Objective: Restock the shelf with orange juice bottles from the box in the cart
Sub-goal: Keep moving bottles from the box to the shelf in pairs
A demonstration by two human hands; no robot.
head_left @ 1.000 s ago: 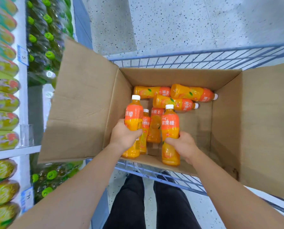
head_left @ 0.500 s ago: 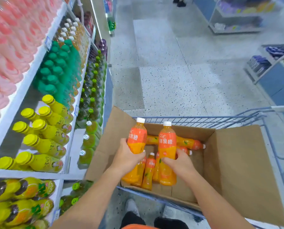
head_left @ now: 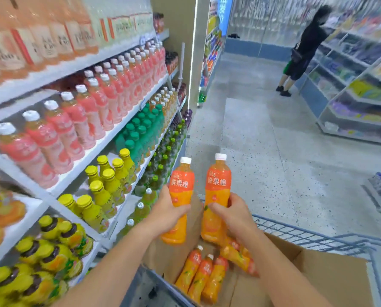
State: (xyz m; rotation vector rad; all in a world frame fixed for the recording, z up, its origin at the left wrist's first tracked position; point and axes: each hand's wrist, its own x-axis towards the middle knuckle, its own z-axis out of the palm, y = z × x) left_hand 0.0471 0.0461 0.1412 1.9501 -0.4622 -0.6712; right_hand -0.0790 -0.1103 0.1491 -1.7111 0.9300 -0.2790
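- Bottles now lifted clear of box [head_left: 331, 280].
- L hand [head_left: 167, 214] grips one upright btl [head_left: 180, 187]; R hand [head_left: 231, 214] grips the other btl [head_left: 218, 182].
- Shelf [head_left: 89, 156] lies left of both hands; L hand is nearer.

One head-worn view looks forward and slightly down from just behind the cart [head_left: 307, 234], close above its open box [head_left: 331, 282]. The shelf [head_left: 118, 127] runs along the cart's left, and the aisle floor [head_left: 273, 162] stretches beyond the cart.
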